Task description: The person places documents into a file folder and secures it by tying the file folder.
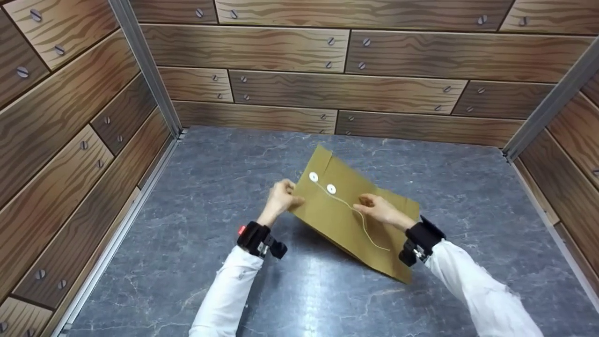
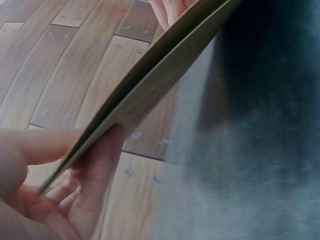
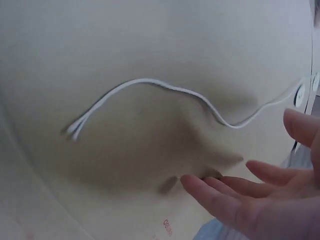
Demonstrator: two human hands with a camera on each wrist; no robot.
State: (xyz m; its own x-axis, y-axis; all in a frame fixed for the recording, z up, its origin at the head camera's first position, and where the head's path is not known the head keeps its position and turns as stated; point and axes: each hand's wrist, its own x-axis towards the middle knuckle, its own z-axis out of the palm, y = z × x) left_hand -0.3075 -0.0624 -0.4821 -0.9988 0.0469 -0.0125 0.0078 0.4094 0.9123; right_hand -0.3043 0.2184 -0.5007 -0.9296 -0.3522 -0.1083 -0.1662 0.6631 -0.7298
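A brown paper document envelope [image 1: 334, 217] is held tilted above the floor. On its face are two white round buttons [image 1: 331, 188], and a pale string [image 3: 170, 87] trails down from the upper one in loose curves. My left hand [image 1: 283, 195] pinches the envelope's left edge; in the left wrist view the thumb and fingers [image 2: 100, 165] lie on either side of the paper. My right hand [image 1: 380, 209] is over the face, beside the string. Its fingers [image 3: 215, 200] are loosely bent with no string between them; whether the tips touch the paper is unclear.
A grey marbled surface [image 1: 187, 224] lies beneath the envelope. Wood-patterned panels [image 1: 281, 51] stand at the back and both sides, with metal corner posts [image 1: 149, 70]. Faint red print [image 2: 147, 107] shows on the envelope's other side.
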